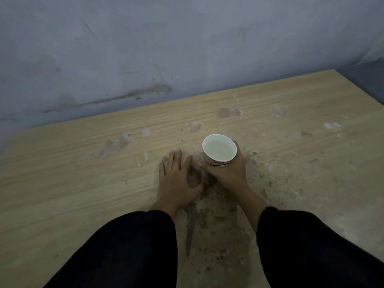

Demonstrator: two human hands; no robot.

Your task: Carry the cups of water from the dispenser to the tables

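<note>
The right hand (pixel 226 171) is wrapped around the lower wall of a white paper cup (pixel 219 151), thumb on the side toward the other hand and fingers curled round the far side; the cup stands upright on the table (pixel 72 183), nearly full of pale water. Just beside the cup, the left hand (pixel 176 179) lies flat on the wood, palm down, fingers spread and empty, its thumb reaching toward the cup's base. Both forearms wear dark sleeves (pixel 133 246). Around the cup the light wood-grain tabletop is dusty, smeared and blotched. Beyond the cup rises a scuffed, stained grey wall (pixel 145 48).
</note>
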